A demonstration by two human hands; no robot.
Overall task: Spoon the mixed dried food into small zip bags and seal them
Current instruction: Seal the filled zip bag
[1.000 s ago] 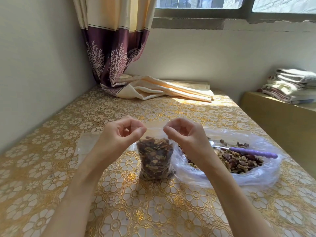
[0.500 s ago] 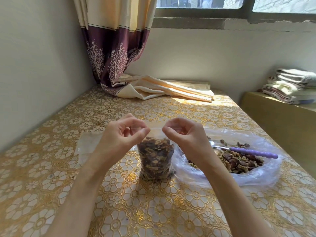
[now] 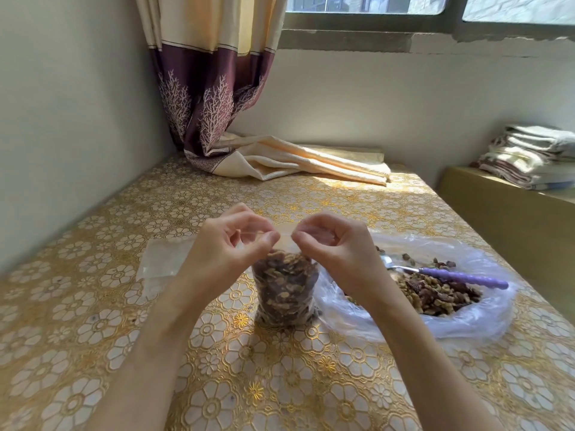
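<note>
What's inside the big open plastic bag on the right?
Loose mixed dried food and a purple-handled spoon lying on it. The right hand covers the big bag's near-left part.

This looks like a room in a home. A table with a gold flower cloth (image 3: 280, 384) sits in a corner by plain walls. At the far side a cream and purple curtain (image 3: 211, 88) hangs by a window (image 3: 373, 4) and falls onto the table. On the right, folded cloths, maybe towels (image 3: 529, 157), sit on a low shelf (image 3: 497, 213).
</note>
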